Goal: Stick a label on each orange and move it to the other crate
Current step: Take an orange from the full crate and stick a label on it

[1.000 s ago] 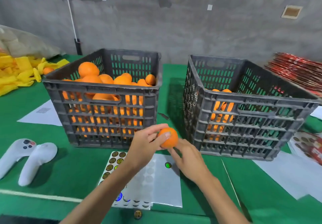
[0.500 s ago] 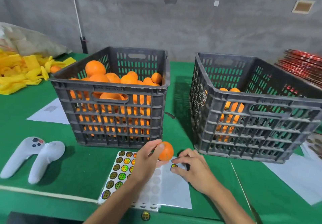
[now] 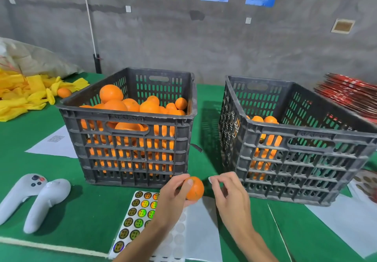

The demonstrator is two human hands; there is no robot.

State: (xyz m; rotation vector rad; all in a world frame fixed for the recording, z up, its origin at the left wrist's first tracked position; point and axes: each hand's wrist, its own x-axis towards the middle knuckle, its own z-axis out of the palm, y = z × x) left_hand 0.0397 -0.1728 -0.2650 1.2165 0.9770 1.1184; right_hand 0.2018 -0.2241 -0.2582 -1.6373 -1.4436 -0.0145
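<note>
**A:** What are the hands doing?

**B:** The left hand [image 3: 173, 196] grips a small orange [image 3: 194, 188], thumb over its top and fingers curled beneath, holding it above the sticker sheet [image 3: 142, 217]. The right hand [image 3: 230, 194] sits just beside it at three o'clock, apart from the fruit, thumb and forefinger drawn together at the tips. I cannot tell whether a label is pinched there; it is too small to make out.

**A:** And the sheet?

**B:** It lies flat on the green table [image 3: 91, 210] at six o'clock from the orange. Its left columns hold round shiny labels; the right part shows only bare circles.

**A:** Where are the crates?

**B:** The left crate [image 3: 130, 139] stands at eleven o'clock from the hands, heaped with oranges up to its rim. The right crate [image 3: 295, 155] stands at two o'clock, with a low layer of oranges on its left side.

**A:** Anything further out?

**B:** Two white controllers [image 3: 34, 196] at nine o'clock, a paper sheet [image 3: 55, 141] behind them, yellow foam nets [image 3: 24, 94] at ten o'clock with a single orange among them, and a red stack [image 3: 350, 94] at two o'clock.
</note>
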